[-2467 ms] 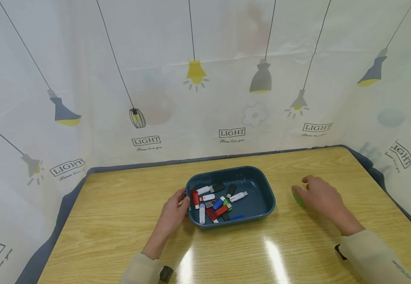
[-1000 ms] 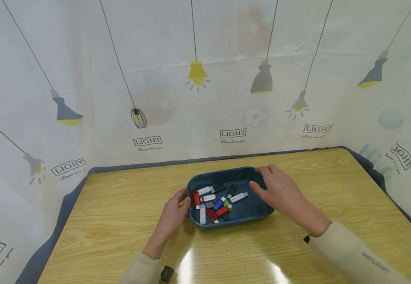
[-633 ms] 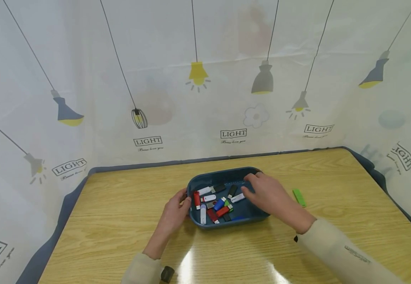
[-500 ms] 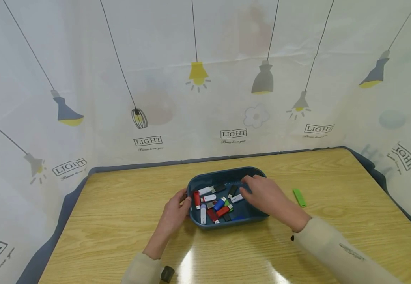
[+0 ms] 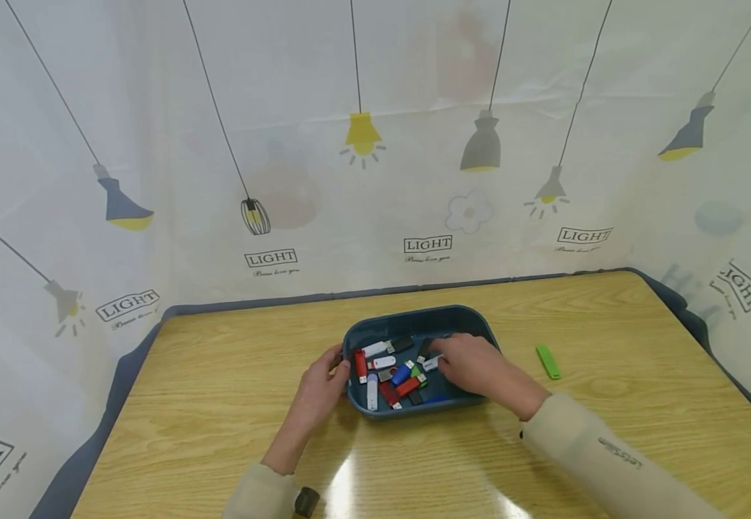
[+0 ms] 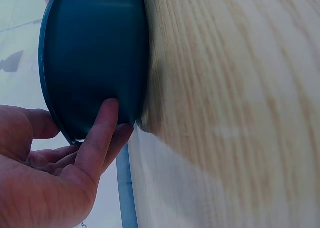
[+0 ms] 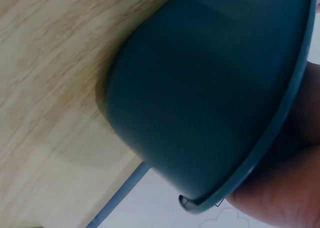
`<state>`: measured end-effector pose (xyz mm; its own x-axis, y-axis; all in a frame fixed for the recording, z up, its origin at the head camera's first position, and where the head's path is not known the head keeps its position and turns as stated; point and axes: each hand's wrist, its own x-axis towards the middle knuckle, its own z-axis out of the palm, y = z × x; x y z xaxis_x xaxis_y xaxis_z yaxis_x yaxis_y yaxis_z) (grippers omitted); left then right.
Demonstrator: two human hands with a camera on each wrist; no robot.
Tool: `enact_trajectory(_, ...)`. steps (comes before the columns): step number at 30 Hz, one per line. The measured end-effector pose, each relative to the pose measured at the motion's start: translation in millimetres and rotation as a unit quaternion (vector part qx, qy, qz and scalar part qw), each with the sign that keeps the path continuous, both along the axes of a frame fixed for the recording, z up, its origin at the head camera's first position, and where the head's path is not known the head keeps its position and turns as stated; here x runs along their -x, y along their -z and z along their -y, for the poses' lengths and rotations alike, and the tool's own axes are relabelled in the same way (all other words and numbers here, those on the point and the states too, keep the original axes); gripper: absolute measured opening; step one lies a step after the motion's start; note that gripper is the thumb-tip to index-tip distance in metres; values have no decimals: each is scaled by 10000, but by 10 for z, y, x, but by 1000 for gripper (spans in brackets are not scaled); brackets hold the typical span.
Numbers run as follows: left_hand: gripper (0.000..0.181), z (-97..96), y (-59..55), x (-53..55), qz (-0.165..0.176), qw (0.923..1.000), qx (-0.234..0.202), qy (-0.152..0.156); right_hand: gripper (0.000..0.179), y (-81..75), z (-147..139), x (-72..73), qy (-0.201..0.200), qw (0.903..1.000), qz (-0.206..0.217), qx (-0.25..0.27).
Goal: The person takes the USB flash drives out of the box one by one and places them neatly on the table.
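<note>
A dark blue tray (image 5: 463, 314) on the wooden table holds several USB flash drives. My left hand (image 5: 318, 386) grips its left end; in the left wrist view the fingers (image 6: 97, 138) lie along the outer wall and the thumb is at the rim. Inside the tray's right half, my right hand (image 5: 479, 367) reaches down over a white USB flash drive (image 5: 431, 363), partly covered by it. A black USB flash drive (image 5: 424, 350) lies at its fingertips. Whether the fingers pinch either drive is hidden; the right wrist view shows mostly the tray's outer wall.
A lone green USB flash drive (image 5: 548, 362) lies on the table (image 5: 220, 404) right of the tray. Red, blue, white and black drives crowd the tray's left half, among them a red one (image 5: 408, 386). A lamp-printed cloth (image 5: 323, 216) hangs behind and at the sides.
My right hand set the green USB flash drive on the table, then moved left over the tray and down to the white and black drives. My left hand stays on the tray's left end.
</note>
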<state>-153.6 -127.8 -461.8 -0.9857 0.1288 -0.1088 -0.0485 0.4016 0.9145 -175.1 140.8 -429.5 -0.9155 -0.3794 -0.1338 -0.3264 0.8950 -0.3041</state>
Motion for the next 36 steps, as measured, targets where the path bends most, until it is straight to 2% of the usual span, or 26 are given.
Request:
enact_trajectory(9,46,-8,-8,-6,-20,10000,-24,26,23,15,15,-11,-160,9996,115,-196)
enact_trajectory(19,46,2,-1,-2,-94,9999,-46,7,9,-1,-37,-40,-502,9982,-138,-305)
enact_trajectory(22,46,4,5,-3,-75,10000,-48,16,10,3,-36,-39,-293,9991,-124,-293)
enact_trajectory(26,47,5,8,-5,-56,10000,-57,7,31,25,-18,-32,311,9992,-155,-209)
enact_trajectory(29,47,4,3,-5,-61,9999,-88,10,43,47,6,-23,598,9977,-211,-225)
enact_trajectory(36,47,5,-1,1,-42,9999,-90,35,44,114,58,21,761,9960,-212,-411)
